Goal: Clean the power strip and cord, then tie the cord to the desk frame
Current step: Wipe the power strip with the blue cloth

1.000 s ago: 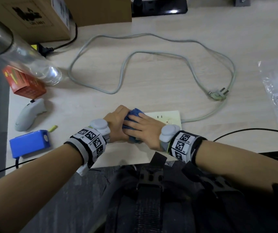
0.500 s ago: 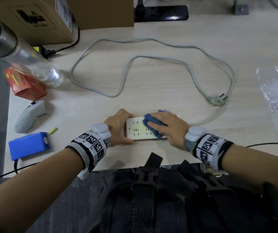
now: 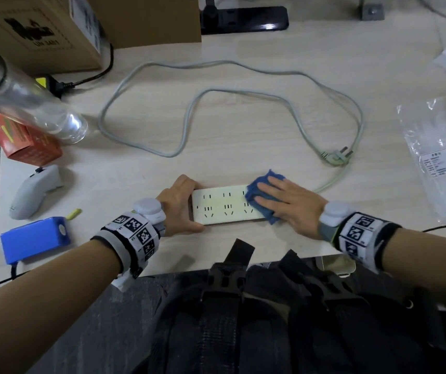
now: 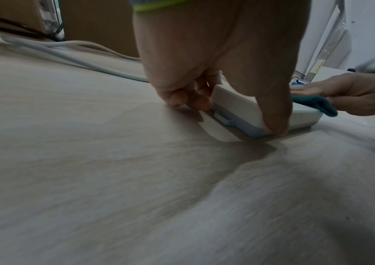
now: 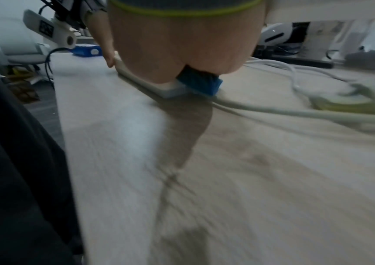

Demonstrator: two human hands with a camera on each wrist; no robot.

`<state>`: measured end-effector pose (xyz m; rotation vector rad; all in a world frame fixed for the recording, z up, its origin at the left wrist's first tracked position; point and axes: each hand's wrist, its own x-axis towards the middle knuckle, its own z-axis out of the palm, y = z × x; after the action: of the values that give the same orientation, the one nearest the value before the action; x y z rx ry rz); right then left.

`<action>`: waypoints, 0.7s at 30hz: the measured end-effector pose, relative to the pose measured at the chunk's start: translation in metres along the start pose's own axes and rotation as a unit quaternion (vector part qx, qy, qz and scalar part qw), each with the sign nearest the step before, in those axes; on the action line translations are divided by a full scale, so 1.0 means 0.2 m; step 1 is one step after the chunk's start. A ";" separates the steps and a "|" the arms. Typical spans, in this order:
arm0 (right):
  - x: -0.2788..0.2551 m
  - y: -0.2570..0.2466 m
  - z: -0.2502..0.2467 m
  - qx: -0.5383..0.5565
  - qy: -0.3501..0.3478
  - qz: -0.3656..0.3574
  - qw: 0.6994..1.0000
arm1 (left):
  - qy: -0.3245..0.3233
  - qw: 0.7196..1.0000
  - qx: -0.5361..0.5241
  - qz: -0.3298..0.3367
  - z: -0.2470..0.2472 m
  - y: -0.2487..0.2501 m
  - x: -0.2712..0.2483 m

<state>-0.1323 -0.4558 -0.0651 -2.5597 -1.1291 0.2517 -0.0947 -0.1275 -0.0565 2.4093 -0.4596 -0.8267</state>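
Mid-clean, early stage. Power strip (image 3: pixel 226 203) lies flat on the surface (image 3: pixel 243 130). Left hand (image 3: pixel 180 205) grips its left end; right hand (image 3: pixel 288 202), fingers flat, presses the blue cloth (image 3: pixel 257 195) on its right end. Cord (image 3: pixel 189 109) loops loose behind the strip, plug (image 3: pixel 336 156) free: not wiped as far as I can tell, not tied.

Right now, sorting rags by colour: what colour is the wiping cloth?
Blue; the cloth shows best in the head view.
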 end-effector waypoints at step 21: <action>0.08 -0.04 -0.13 0.017 -0.107 0.026 0.994 | 0.015 1.000 0.018 0.009 0.00 0.02 -0.01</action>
<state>-0.1199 -0.4456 -0.0379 -2.5823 -1.1200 0.5637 -0.0965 -0.1296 -0.0544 2.4444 -0.4881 -0.7809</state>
